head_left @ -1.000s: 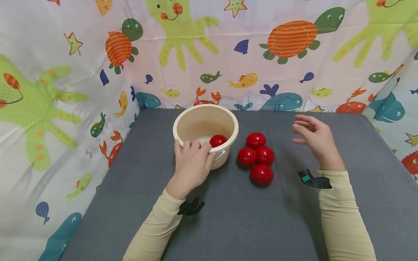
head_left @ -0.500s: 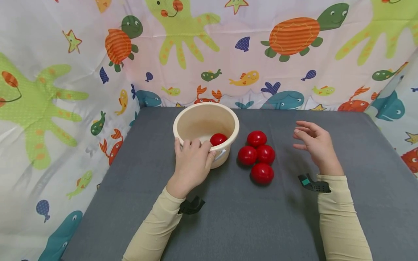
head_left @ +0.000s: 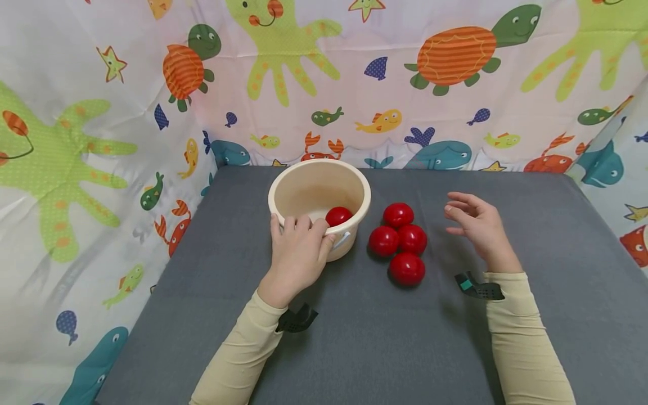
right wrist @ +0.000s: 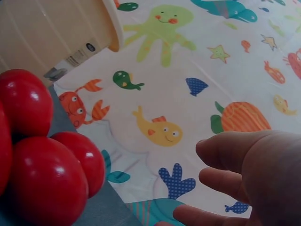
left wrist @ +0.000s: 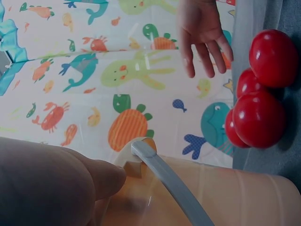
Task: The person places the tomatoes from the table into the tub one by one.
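My left hand (head_left: pixel 298 256) grips the near rim of a cream plastic bucket (head_left: pixel 361 205), fingers over the edge and thumb at the outside. The bucket's grey handle (left wrist: pixel 171 183) hangs down its side in the left wrist view. One shiny red ball (head_left: pixel 338 216) lies inside it. Several more red balls (head_left: pixel 407 269) sit clustered on the table just right of the bucket, also large in the right wrist view as glossy red balls (right wrist: pixel 47 181). To the right of them my right hand (head_left: pixel 478 225) hovers with loosely bent fingers, holding nothing.
A dark grey cloth (head_left: pixel 364 343) covers the table. A white curtain (head_left: pixel 314 84) printed with sea animals rises along the back and both sides, close behind the bucket. Each wrist wears a black camera band (head_left: pixel 478 288).
My right hand has drifted left, nearer the cluster of balls. The left hand, the bucket and the balls have kept their places.
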The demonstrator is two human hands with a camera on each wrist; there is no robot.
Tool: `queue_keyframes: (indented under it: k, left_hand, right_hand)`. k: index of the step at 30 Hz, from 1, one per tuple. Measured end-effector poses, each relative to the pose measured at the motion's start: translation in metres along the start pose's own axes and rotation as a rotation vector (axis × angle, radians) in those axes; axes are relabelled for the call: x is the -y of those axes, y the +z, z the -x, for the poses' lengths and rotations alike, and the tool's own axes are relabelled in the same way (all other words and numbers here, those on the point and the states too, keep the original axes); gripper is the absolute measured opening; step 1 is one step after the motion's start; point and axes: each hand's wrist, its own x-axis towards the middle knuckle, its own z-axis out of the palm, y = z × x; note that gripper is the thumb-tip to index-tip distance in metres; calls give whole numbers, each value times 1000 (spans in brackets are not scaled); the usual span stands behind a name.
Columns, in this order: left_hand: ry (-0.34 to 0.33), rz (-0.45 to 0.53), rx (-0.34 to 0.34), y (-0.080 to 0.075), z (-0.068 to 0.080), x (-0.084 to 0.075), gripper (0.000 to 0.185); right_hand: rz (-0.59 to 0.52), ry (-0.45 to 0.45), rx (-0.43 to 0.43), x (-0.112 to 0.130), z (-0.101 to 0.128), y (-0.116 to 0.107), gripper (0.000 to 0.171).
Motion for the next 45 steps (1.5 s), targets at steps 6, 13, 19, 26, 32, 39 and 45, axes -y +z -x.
queue_keyframes:
  k: [6, 13, 19, 26, 32, 39, 45]
  left_hand:
    - [-1, -8, 4, 0, 0, 0, 20]
    - [4, -4, 1, 0, -1, 1, 20]
    - [4, -5, 2, -1, 0, 2, 20]
    - [8, -3, 1, 0, 0, 3, 21]
    - [7, -12, 2, 0, 0, 3, 22]
    - [8, -3, -1, 0, -1, 3, 21]
    - [6, -5, -1, 0, 0, 4, 21]
  right_hand:
    - [5, 11, 46, -3, 0, 10, 54]
    - [55, 35, 110, -3, -1, 21, 56]
    - [109, 56, 168, -5, -4, 32, 56]
    - [189, 40, 231, -7, -4, 43, 53]
    - [238, 20, 273, -9, -4, 49, 51]
    - [241, 7, 291, -11, -3, 52, 51]
    - [276, -7, 288, -11, -2, 53, 51]
